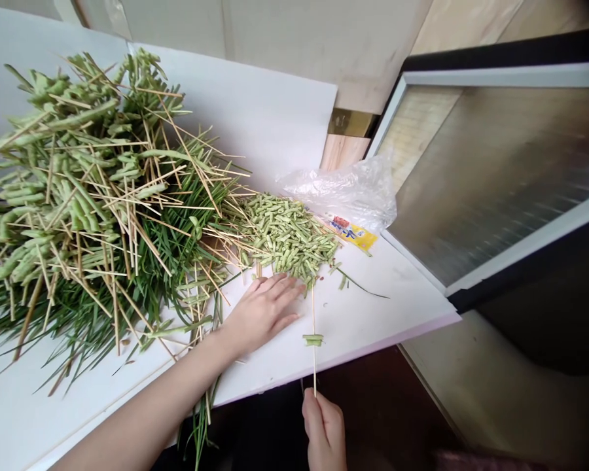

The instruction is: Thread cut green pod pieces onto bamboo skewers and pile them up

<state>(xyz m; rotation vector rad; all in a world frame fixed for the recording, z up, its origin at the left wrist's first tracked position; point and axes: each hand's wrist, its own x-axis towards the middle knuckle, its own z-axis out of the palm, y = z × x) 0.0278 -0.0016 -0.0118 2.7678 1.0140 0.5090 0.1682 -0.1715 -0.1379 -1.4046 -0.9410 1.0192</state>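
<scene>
My right hand [325, 428] is closed around the lower end of a thin wooden skewer [314, 373], just off the front edge of the white table. Short green bean pieces [313, 340] are threaded crosswise partway along the skewer, and its tip points away from me towards the pile. My left hand [265, 307] rests palm down with fingers stretched out at the near edge of a heap of cut green bean pieces [292, 235]. Whether its fingertips hold a piece cannot be made out.
A tall heap of filled bean skewers [83, 170] and green chives [177, 229] covers the table's left side. Behind the cut pieces lies a clear plastic bag [353, 190] with a yellow printed wrapper [356, 234]. A framed glass panel [495, 163] stands at right.
</scene>
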